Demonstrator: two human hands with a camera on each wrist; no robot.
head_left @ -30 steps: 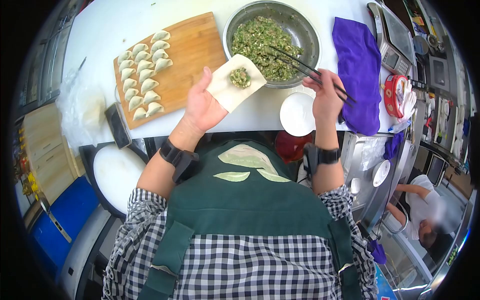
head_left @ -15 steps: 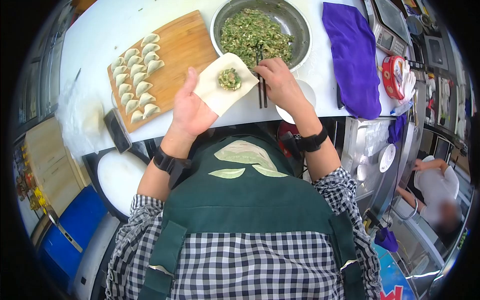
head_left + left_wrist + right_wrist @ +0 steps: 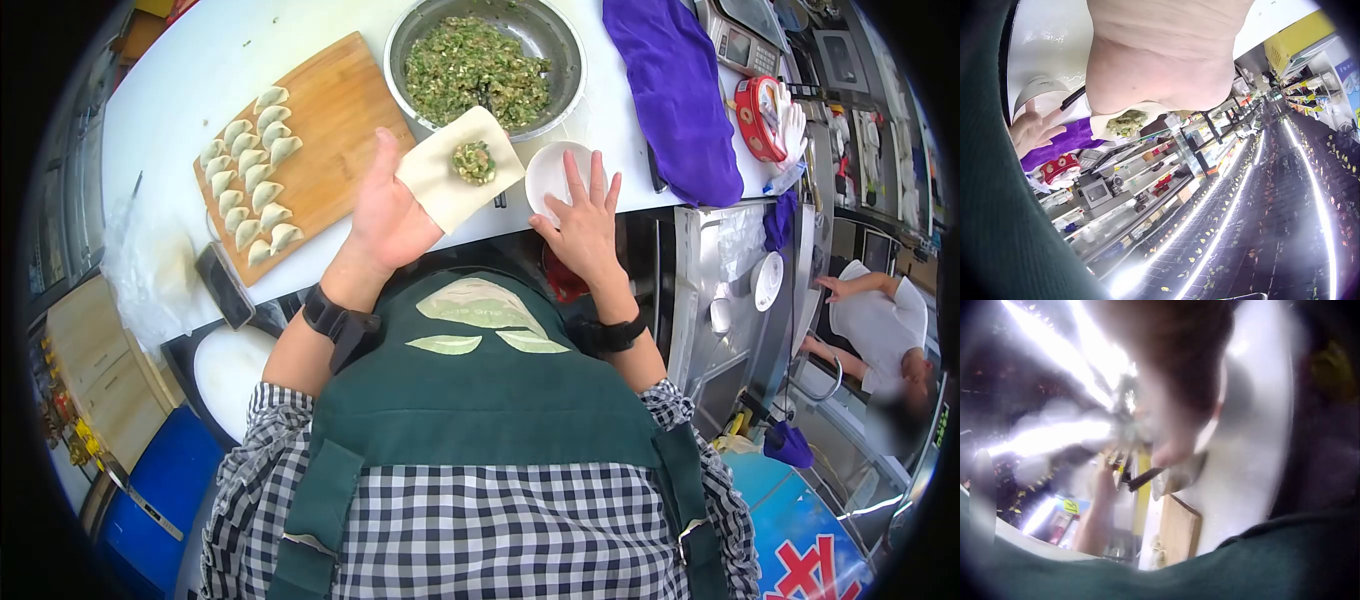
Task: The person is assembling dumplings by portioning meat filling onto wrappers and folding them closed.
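Note:
My left hand [image 3: 390, 213] lies palm up with the thumb apart, carrying a square dough wrapper [image 3: 440, 190] on its fingers. A small mound of green, chopped filling [image 3: 473, 163] sits on the wrapper. Over the small white bowl [image 3: 545, 172], my right hand [image 3: 583, 232] spreads its fingers and holds nothing. Dark chopstick ends [image 3: 500, 200] stick out below the wrapper, which hides the rest in the head view; the left wrist view shows a dark chopstick end [image 3: 1072, 99] too. Behind the wrapper stands a steel mixing bowl [image 3: 572, 75] with more filling.
Several folded dumplings [image 3: 262, 172] stand in rows on a wooden board [image 3: 335, 110] at the left. A phone [image 3: 224, 285] and plastic bag [image 3: 160, 255] lie near the left edge. Rightward are a purple cloth [image 3: 675, 110], red tin [image 3: 757, 120] and scale [image 3: 735, 45]. Another person [image 3: 880, 330] is at far right.
My right hand has let go of the chopsticks, which it set down at the steel bowl, and moved right over the white bowl with fingers spread. The left hand keeps carrying the filled wrapper.

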